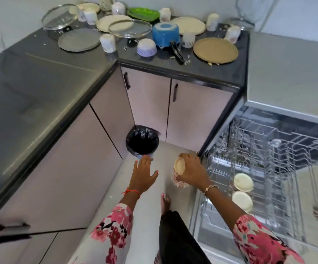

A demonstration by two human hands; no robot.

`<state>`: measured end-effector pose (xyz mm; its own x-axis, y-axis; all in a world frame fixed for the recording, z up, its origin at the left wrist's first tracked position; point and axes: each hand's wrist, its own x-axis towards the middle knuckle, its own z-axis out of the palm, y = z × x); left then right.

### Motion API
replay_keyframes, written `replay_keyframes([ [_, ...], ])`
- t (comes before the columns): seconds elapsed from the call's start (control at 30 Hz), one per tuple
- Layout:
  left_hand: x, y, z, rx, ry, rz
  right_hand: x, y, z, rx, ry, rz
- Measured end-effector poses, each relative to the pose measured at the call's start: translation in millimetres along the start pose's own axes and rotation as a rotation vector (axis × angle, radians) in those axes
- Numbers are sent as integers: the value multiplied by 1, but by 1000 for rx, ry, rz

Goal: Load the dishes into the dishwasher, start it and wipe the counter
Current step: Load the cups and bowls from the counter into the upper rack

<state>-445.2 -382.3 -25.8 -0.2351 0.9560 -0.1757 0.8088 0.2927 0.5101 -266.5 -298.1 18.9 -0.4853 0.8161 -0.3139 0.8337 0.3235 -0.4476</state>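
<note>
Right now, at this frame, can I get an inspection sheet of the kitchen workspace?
Surface: dark counter, with food scraps lying near the dishes.
Job's things: dishwasher rack pulled out with two cream dishes in it; patterned cup held beside it.
Clutter: blue pot upside down, tan plate and glass lids, crowded in the counter corner.
Grippers: right hand grips the cup; left hand is open and holds nothing.
Cables: nothing seen.
Surroundings: lined bin on the floor; pink cabinets.
</note>
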Motion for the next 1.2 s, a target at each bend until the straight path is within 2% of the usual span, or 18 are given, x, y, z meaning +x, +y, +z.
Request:
replay_keyframes([
  [0.27,-67,40,56,26,-163,69,-109,51,14,85,90,119],
  [0.43,-61,89,79,25,-229,186,-140,87,-8,188,214,227],
  [0.53,-45,126,93,20,-250,231,-144,116,-30,150,253,284],
  [0.7,-8,178,119,-9,-261,267,-127,176,-65,180,317,378],
  [0.9,41,221,152,-32,-317,173,-73,244,-97,175,347,459],
  [1.2,103,244,200,-56,-347,76,24,294,-85,160,306,533],
])
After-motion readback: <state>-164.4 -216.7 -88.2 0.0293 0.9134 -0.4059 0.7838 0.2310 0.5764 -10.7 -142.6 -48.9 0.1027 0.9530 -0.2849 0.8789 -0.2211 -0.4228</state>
